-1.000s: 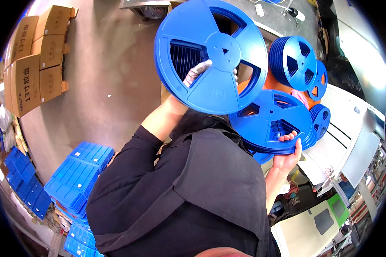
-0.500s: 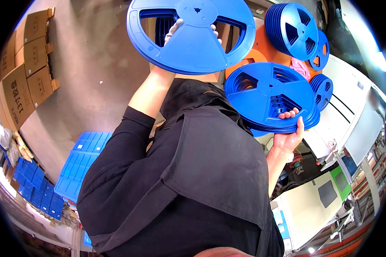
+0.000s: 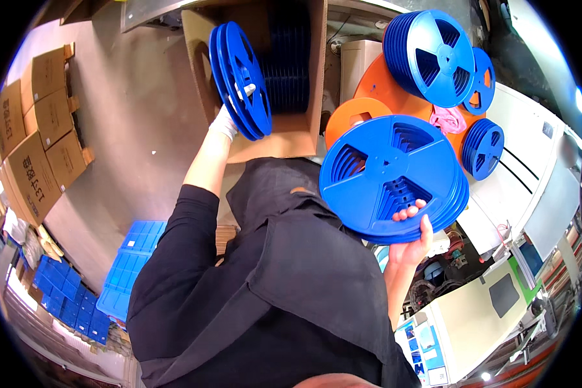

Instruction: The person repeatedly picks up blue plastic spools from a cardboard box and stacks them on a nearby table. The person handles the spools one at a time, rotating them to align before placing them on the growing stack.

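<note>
My left hand (image 3: pixel 229 116), in a white glove, grips a pair of blue plastic reels (image 3: pixel 241 79) held on edge at the mouth of an open cardboard box (image 3: pixel 304 129). More blue reels (image 3: pixel 290 71) stand upright inside that box. My right hand (image 3: pixel 412 234) supports a stack of blue reels (image 3: pixel 394 178) from below, fingers curled over its lower rim, at chest height to the right.
A second stack of blue reels (image 3: pixel 436 55) and a smaller one (image 3: pixel 484 147) rest on large orange reels (image 3: pixel 359 116) by a white machine (image 3: pixel 537 168). Cardboard boxes (image 3: pixel 29 149) stand at left. Blue trays (image 3: pixel 132 265) lie on the floor.
My left hand has swung its reels from flat overhead to on edge and brought them to the box. The right hand's stack has stayed in place.
</note>
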The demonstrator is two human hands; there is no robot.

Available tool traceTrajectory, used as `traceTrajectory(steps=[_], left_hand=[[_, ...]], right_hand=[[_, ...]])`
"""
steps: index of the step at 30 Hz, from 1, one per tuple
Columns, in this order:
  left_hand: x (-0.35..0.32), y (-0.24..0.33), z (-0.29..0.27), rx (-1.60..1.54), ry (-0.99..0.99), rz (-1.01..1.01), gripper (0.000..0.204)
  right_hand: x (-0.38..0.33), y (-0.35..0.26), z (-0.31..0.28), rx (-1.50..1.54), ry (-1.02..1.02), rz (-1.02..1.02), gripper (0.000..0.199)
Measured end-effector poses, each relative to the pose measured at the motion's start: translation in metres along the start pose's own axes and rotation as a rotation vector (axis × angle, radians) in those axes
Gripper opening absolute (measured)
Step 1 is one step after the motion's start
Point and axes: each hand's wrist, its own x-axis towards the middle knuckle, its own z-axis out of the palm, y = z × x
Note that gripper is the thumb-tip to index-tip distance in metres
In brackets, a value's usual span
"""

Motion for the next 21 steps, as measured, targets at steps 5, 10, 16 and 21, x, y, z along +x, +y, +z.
traceTrajectory(steps=[5, 10, 16, 21], left_hand=[[0.077, -0.031, -0.002, 0.022, -0.016, -0.159, 0.045], [0.124, -0.039, 0.002, -0.021, -0.029, -0.244, 0.046], [0.144, -0.061, 0.003, -0.027, -0.039, -0.334, 0.046], [0.163, -0.088, -0.016, -0.273, 0.052, -0.531, 0.044]], right_hand=[[0.008, -0.003, 0.0, -0.058, 0.048, 0.053, 0.039], [0.016, -0.008, -0.004, -0.109, 0.039, 0.09, 0.038], [0.016, -0.009, -0.007, -0.114, 0.073, 0.1, 0.039], [0.017, -0.011, -0.008, -0.138, 0.079, 0.121, 0.037]])
